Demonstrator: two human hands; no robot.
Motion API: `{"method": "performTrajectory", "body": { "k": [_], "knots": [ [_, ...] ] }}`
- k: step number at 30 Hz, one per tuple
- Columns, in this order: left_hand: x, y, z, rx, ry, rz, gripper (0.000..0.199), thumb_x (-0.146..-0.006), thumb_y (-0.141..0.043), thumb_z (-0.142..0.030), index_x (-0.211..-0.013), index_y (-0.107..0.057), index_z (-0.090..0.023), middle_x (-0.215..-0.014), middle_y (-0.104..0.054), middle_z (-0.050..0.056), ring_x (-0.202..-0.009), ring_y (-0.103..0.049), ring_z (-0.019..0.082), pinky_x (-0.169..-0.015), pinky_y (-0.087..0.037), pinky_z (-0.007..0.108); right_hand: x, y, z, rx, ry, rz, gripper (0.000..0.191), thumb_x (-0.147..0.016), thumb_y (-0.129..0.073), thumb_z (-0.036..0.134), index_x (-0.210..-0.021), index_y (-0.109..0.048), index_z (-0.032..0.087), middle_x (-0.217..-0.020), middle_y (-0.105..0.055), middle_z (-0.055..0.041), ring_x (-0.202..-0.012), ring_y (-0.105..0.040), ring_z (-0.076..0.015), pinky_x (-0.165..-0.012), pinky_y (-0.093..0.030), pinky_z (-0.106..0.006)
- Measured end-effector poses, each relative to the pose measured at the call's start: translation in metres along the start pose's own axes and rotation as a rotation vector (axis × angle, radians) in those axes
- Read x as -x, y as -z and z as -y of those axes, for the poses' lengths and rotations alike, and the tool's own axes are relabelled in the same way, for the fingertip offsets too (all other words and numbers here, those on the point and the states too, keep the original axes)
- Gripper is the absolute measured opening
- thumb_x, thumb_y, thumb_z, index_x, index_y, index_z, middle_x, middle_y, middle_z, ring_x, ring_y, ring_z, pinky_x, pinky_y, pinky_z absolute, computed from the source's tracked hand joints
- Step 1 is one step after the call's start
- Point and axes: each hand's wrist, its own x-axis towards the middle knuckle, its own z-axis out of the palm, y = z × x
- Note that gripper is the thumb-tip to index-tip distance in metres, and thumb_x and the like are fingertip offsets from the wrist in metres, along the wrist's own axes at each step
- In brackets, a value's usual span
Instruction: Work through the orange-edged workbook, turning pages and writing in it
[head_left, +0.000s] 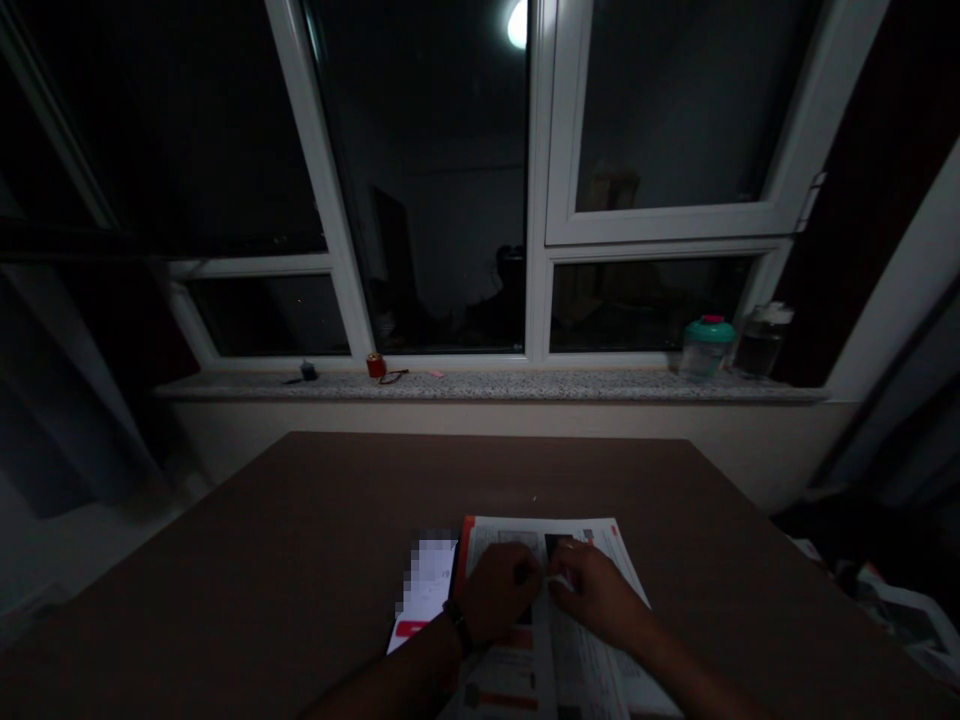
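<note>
Head view, lower middle: our curled left hand (495, 590), its grip unclear, and our right hand (596, 592), fingers pinched together, sit on an open booklet (589, 530) of light, floppy pages best taken by an edge, beside a blurred phone (427, 580), on a brown table (300, 530), below a far windowsill (480, 388).

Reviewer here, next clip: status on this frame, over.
Left hand, black wristband, and right hand over open booklet, fingertips nearly meeting. Blurred lit phone beside left hand, on brown table. Nothing between hands and pages.
</note>
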Motion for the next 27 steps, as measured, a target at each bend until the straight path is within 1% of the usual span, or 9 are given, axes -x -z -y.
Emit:
{"method": "performTrajectory", "body": {
  "k": [2,6,9,16,19,23,25,27],
  "knots": [
    [0.0,-0.0007,-0.0004,-0.009,-0.006,-0.001,0.01,-0.085,-0.056,-0.021,-0.081,-0.064,-0.017,-0.08,-0.065,0.001,-0.077,-0.058,0.018,-0.069,-0.037,0.025,-0.0004,0.0006,0.0,0.022,0.001,0.018,0.012,-0.07,-0.055,0.012,-0.077,-0.06,0.021,-0.077,-0.057,0.002,-0.077,-0.056,-0.016,-0.076,-0.037,-0.027],
    [-0.0006,-0.0009,-0.002,-0.025,-0.008,0.003,0.01,-0.085,-0.055,-0.019,-0.081,-0.064,-0.017,-0.083,-0.066,0.001,-0.081,-0.058,0.019,-0.073,-0.037,0.025,-0.0016,0.0032,0.0012,0.044,-0.011,0.06,0.009,-0.072,-0.055,0.015,-0.077,-0.061,0.02,-0.077,-0.058,0.0013,-0.077,-0.055,-0.016,-0.072,-0.036,-0.026],
    [-0.0007,0.0,-0.0041,-0.029,-0.01,0.006,0.01,-0.085,-0.055,-0.02,-0.08,-0.063,-0.018,-0.083,-0.065,0.001,-0.082,-0.058,0.019,-0.074,-0.037,0.026,-0.0018,0.0049,0.0027,0.043,-0.002,0.061,0.007,-0.073,-0.056,0.016,-0.075,-0.061,0.02,-0.077,-0.058,0.0011,-0.077,-0.056,-0.0159,-0.072,-0.036,-0.025],
    [-0.0012,0.0013,-0.0071,-0.003,-0.009,0.023,0.013,-0.085,-0.053,-0.019,-0.075,-0.061,-0.017,-0.076,-0.063,0.0,-0.076,-0.058,0.018,-0.068,-0.037,0.025,-0.0011,0.0019,0.001,0.032,0.036,0.042,0.006,-0.073,-0.057,0.014,-0.074,-0.06,0.02,-0.076,-0.058,0.0015,-0.075,-0.056,-0.0153,-0.067,-0.036,-0.024],
    [-0.0024,0.0009,-0.0058,0.026,-0.001,0.02,0.018,-0.087,-0.051,-0.022,-0.072,-0.06,-0.017,-0.073,-0.063,0.0,-0.073,-0.058,0.017,-0.064,-0.037,0.023,-0.0005,0.0016,0.0002,0.045,0.072,0.027,0.009,-0.075,-0.057,0.014,-0.078,-0.062,0.021,-0.079,-0.06,0.0008,-0.08,-0.057,-0.0162,-0.074,-0.037,-0.026],
    [-0.0039,0.0,-0.0037,0.062,0.015,0.002,0.023,-0.09,-0.049,-0.026,-0.073,-0.06,-0.016,-0.074,-0.063,0.0,-0.072,-0.057,0.017,-0.063,-0.038,0.023,0.0006,0.0036,0.003,0.079,0.133,-0.017,0.013,-0.077,-0.057,0.013,-0.083,-0.064,0.022,-0.089,-0.063,-0.0011,-0.091,-0.058,-0.0191,-0.084,-0.036,-0.031],
    [-0.0046,-0.0005,-0.0025,0.073,0.019,-0.006,0.022,-0.089,-0.05,-0.027,-0.073,-0.059,-0.016,-0.072,-0.063,0.0,-0.071,-0.057,0.017,-0.063,-0.038,0.023,0.0005,0.0045,0.0045,0.054,0.139,-0.03,0.012,-0.079,-0.057,0.015,-0.084,-0.064,0.022,-0.09,-0.063,-0.0016,-0.092,-0.057,-0.0196,-0.085,-0.037,-0.032],
    [-0.0054,-0.0008,-0.0006,0.08,0.019,-0.016,0.021,-0.088,-0.05,-0.027,-0.073,-0.058,-0.016,-0.071,-0.062,0.0,-0.07,-0.057,0.017,-0.063,-0.037,0.023,-0.0006,0.0048,0.004,-0.025,0.11,-0.034,0.009,-0.08,-0.057,0.017,-0.085,-0.063,0.022,-0.089,-0.062,-0.0019,-0.09,-0.057,-0.0193,-0.083,-0.039,-0.031]
  ]
}}
